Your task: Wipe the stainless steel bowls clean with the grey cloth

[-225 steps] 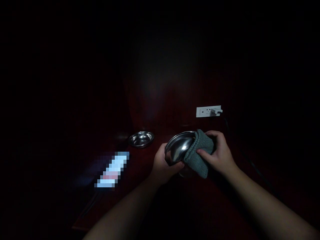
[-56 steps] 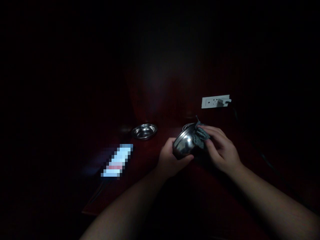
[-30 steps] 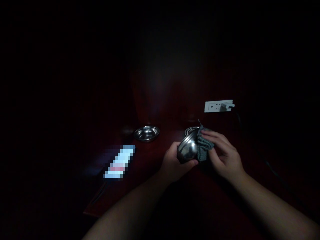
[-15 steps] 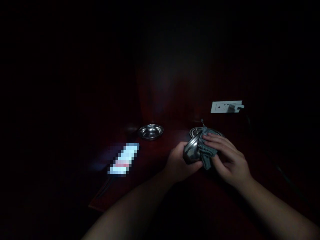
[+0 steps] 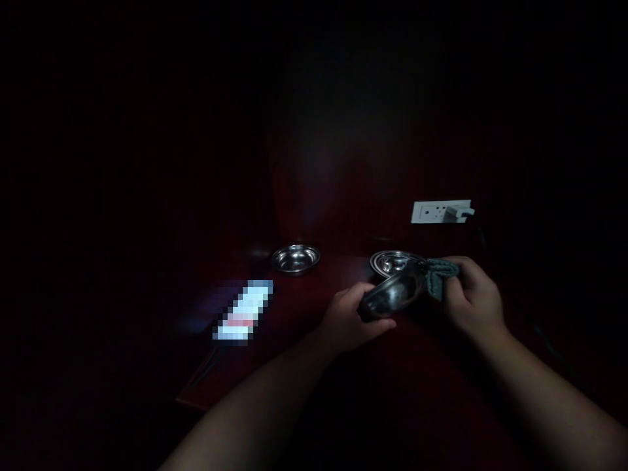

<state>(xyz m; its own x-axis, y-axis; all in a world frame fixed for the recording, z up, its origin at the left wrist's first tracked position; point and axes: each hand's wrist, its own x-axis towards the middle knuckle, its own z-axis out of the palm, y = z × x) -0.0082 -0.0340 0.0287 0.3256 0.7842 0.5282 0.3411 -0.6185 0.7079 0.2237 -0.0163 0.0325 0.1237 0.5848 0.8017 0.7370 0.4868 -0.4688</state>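
Metal bowl [image 5: 395,293] tilts, clamped in the fingers [image 5: 362,288] of the left hand [image 5: 349,322]; the right hand [image 5: 478,301] pinches green cloth [image 5: 440,271] at the bowl's right edge.

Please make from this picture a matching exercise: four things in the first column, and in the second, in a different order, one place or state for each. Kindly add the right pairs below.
Column one
1. Grey-green cloth
2. Nested bowls
3. Socket plate
4. Lone bowl

Column two
A. White, with a plug in it
B. Open side up, nearest to the bright pixelated rectangle
C. Gripped by the right hand
D. Partly hidden behind the held bowl, which is in the left hand

Right pairs: 1-C, 2-D, 3-A, 4-B
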